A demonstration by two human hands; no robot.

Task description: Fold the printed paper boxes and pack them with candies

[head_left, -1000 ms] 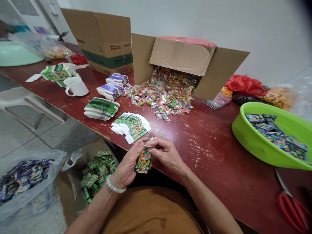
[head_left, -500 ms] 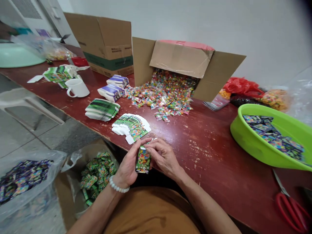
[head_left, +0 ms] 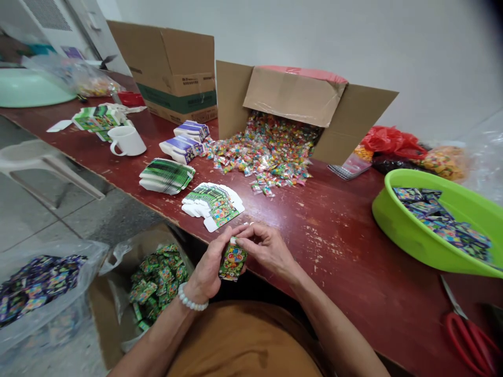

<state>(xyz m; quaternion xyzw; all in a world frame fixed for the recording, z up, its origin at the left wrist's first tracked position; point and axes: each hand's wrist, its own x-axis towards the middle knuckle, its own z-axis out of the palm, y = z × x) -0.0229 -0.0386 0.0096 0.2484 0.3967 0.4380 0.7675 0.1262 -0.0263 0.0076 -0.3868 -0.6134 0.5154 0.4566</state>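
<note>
A small green printed candy box (head_left: pixel 232 262) is upright near the table's front edge, over my lap. My left hand (head_left: pixel 210 264), with a beaded bracelet at the wrist, is wrapped round its left side and back. At the top end, my right hand (head_left: pixel 267 250) pinches the white flap between thumb and fingers. What is inside the box is hidden. Just beyond my hands lies a fanned stack of flat green cartons (head_left: pixel 216 204). Another stack of green cartons (head_left: pixel 167 175) rests to its left.
Wrapped candies (head_left: pixel 271 152) spill from a tipped cardboard box (head_left: pixel 288 97). A green basin (head_left: pixel 416 243) with dark packets and red scissors (head_left: pixel 469 335) are at right. A white mug (head_left: pixel 128 141) stands left. Below the table, an open carton (head_left: pixel 98 319) holds green packets.
The candy box has turned slightly in my left hand. My right fingers have pressed the white flap at its top further down. The view has shifted a little.
</note>
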